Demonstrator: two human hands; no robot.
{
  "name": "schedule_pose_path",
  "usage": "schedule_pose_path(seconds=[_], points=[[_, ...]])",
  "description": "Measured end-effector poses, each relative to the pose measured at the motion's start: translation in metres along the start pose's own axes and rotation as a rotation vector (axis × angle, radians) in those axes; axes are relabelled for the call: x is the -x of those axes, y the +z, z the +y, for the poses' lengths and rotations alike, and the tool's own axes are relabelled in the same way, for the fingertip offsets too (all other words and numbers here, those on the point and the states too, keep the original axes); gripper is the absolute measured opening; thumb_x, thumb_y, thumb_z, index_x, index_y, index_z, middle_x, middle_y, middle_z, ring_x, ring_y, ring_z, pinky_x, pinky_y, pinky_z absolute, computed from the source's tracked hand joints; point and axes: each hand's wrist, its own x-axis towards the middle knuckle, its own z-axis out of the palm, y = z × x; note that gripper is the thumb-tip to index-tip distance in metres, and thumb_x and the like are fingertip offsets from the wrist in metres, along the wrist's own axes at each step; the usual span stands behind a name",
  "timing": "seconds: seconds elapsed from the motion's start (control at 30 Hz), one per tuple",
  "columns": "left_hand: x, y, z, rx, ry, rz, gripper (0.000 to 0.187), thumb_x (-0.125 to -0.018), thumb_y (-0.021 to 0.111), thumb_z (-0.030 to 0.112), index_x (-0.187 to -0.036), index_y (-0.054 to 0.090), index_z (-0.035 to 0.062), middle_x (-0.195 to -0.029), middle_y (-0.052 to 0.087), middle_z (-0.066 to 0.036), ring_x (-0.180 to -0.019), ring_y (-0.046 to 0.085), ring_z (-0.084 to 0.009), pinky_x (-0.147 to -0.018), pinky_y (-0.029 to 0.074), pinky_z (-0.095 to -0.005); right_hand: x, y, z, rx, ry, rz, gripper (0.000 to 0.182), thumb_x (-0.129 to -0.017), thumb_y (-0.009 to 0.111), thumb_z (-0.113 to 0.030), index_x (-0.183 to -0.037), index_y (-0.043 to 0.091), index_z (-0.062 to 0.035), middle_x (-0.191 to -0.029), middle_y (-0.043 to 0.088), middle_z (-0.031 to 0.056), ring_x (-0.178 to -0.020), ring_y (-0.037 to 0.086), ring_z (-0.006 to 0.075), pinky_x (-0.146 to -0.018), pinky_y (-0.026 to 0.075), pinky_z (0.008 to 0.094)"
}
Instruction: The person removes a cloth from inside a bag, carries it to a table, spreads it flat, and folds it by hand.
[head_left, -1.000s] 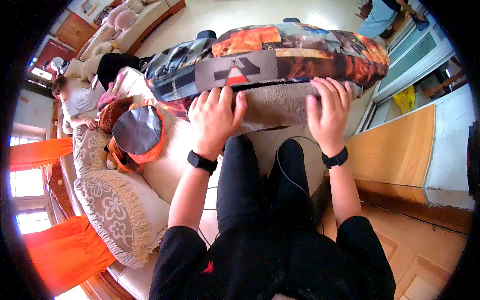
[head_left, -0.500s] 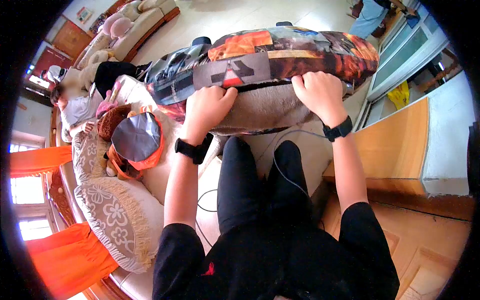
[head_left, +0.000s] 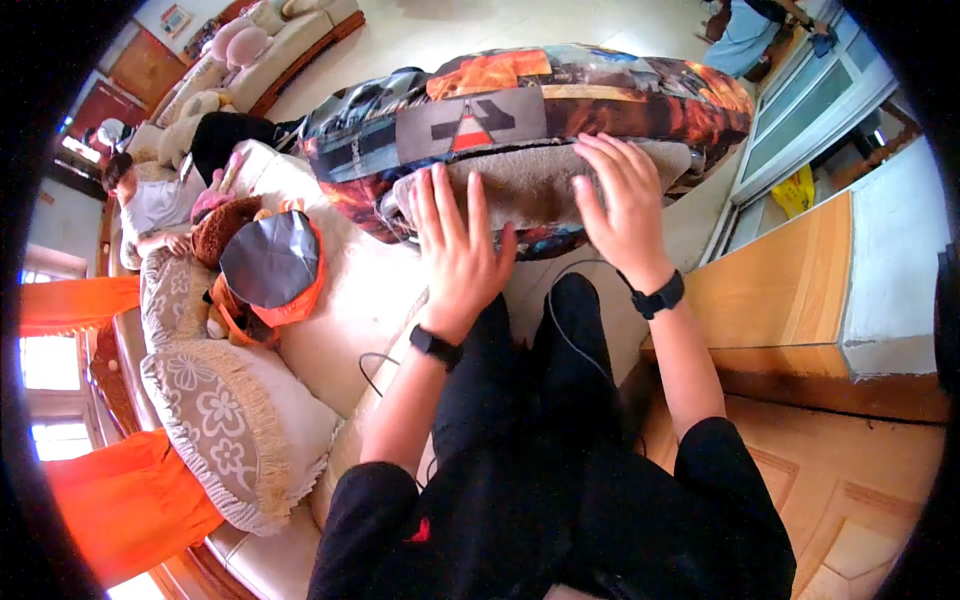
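Note:
A large bulging fabric bundle (head_left: 600, 95), printed with dark, orange and grey pictures including a traffic cone, stands before my knees. Soft grey-brown plush cloth (head_left: 525, 200) shows along its near side, under a dark gap like an opening. My left hand (head_left: 460, 235) lies against the left part of the plush with its fingers outstretched. On the right, my right hand (head_left: 625, 195) has its fingers spread over the plush near the printed edge. Neither hand grips anything. Each wrist wears a black band. What fills the bundle is hidden.
On the light sofa (head_left: 350, 280) to my left lie an orange and black bag (head_left: 270, 262), plush toys and a fringed cushion (head_left: 215, 420). Another person (head_left: 155, 205) sits beyond; someone else (head_left: 742, 40) is by the sliding door. A wooden cabinet (head_left: 775, 280) stands right; a cable loops near my legs.
Both hands have let go of the cloth edge and opened, fingers now extended over the plush. My left hand has moved right and nearer me. The bundle has shifted slightly away.

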Motion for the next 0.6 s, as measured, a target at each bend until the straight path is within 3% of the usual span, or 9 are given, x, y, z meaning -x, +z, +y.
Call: schedule_pose_path(seconds=[0.07, 0.17, 0.23, 0.3, 0.33, 0.43, 0.47, 0.57, 0.6], points=[[-0.01, 0.013, -0.001, -0.195, 0.053, 0.122, 0.061, -0.079, 0.06, 0.035, -0.126, 0.044, 0.0009, -0.129, 0.035, -0.028, -0.123, 0.03, -0.0456, -0.103, 0.025, -0.0536, 0.007, 0.018, -0.005, 0.168, -0.003, -0.031, 0.039, -0.084, 0.055, -0.031, -0.113, 0.052, -0.0049, -0.11, 0.054, 0.0117, -0.109, 0.047, 0.0298, -0.102, 0.027, 0.0452], [-0.027, 0.027, -0.018, -0.312, 0.113, 0.197, 0.056, -0.077, 0.062, 0.045, -0.115, 0.051, 0.0051, -0.112, 0.046, -0.018, -0.107, 0.043, -0.0366, -0.093, 0.034, -0.0485, -0.003, 0.029, -0.003, 0.251, -0.024, 0.038, 0.037, -0.084, 0.055, -0.034, -0.107, 0.053, -0.0048, -0.099, 0.053, 0.0111, -0.099, 0.048, 0.0301, -0.097, 0.03, 0.0455], [-0.036, 0.018, -0.019, -0.374, 0.134, 0.215, 0.055, -0.076, 0.064, 0.046, -0.11, 0.053, 0.0049, -0.105, 0.049, -0.014, -0.102, 0.047, -0.0331, -0.088, 0.037, -0.0456, -0.012, 0.025, -0.003, 0.315, -0.043, -0.027, 0.03, -0.084, 0.054, -0.034, -0.091, 0.056, -0.0051, -0.085, 0.053, 0.0095, -0.083, 0.05, 0.0273, -0.084, 0.037, 0.0413], [-0.046, 0.008, -0.025, -0.306, 0.162, 0.023, 0.049, -0.074, 0.064, 0.049, -0.098, 0.056, 0.0069, -0.085, 0.054, -0.008, -0.084, 0.057, -0.0248, -0.072, 0.045, -0.037, -0.021, 0.024, 0.004, 0.286, -0.064, -0.059, 0.029, -0.084, 0.054, -0.035, -0.083, 0.055, -0.0058, -0.077, 0.052, 0.0085, -0.076, 0.05, 0.0263, -0.076, 0.038, 0.0393], [-0.05, 0.005, -0.028, -0.308, 0.161, 0.019, 0.049, -0.074, 0.064, 0.049, -0.098, 0.056, 0.0069, -0.085, 0.054, -0.008, -0.084, 0.057, -0.0248, -0.072, 0.045, -0.037, -0.024, 0.024, 0.006, 0.257, -0.076, -0.1, 0.03, -0.084, 0.054, -0.035, -0.074, 0.054, -0.0066, -0.068, 0.051, 0.0074, -0.069, 0.05, 0.0253, -0.069, 0.039, 0.0372], [-0.062, 0.003, -0.039, -0.274, 0.361, 0.022, 0.049, -0.074, 0.061, 0.057, -0.078, 0.056, 0.0086, -0.061, 0.055, -0.005, -0.053, 0.059, -0.0188, -0.046, 0.045, -0.0306, -0.031, 0.031, 0.011, 0.223, -0.079, -0.069, 0.034, -0.084, 0.052, -0.03, -0.058, 0.056, -0.0085, -0.054, 0.055, 0.0088, -0.054, 0.054, 0.0265, -0.059, 0.041, 0.0374], [-0.065, 0.003, -0.04, -0.275, 0.362, 0.024, 0.049, -0.074, 0.061, 0.057, -0.078, 0.056, 0.0086, -0.061, 0.055, -0.005, -0.053, 0.059, -0.0188, -0.046, 0.045, -0.0306, -0.032, 0.03, 0.012, 0.207, -0.059, -0.101, 0.036, -0.084, 0.052, -0.029, -0.055, 0.056, -0.0086, -0.052, 0.056, 0.01, -0.051, 0.056, 0.0276, -0.055, 0.042, 0.0384], [-0.074, -0.009, -0.033, -0.245, 0.215, -0.311, 0.053, -0.075, 0.06, 0.057, -0.075, 0.059, 0.0041, -0.063, 0.062, -0.014, -0.057, 0.063, -0.0224, -0.05, 0.05, -0.0338, -0.038, 0.026, 0.01, 0.216, 0.039, -0.281, 0.042, -0.084, 0.047, -0.03, -0.051, 0.059, -0.0073, -0.05, 0.057, 0.0136, -0.048, 0.057, 0.0309, -0.05, 0.045, 0.0419], [-0.077, -0.011, -0.032, -0.243, 0.217, -0.311, 0.053, -0.075, 0.06, 0.057, -0.075, 0.059, 0.0041, -0.063, 0.062, -0.014, -0.057, 0.063, -0.0224, -0.05, 0.05, -0.0338, -0.041, 0.025, 0.012, 0.218, 0.041, -0.281, 0.042, -0.084, 0.047, -0.03, -0.051, 0.059, -0.0073, -0.05, 0.057, 0.0136, -0.048, 0.057, 0.0309, -0.05, 0.045, 0.0419]])
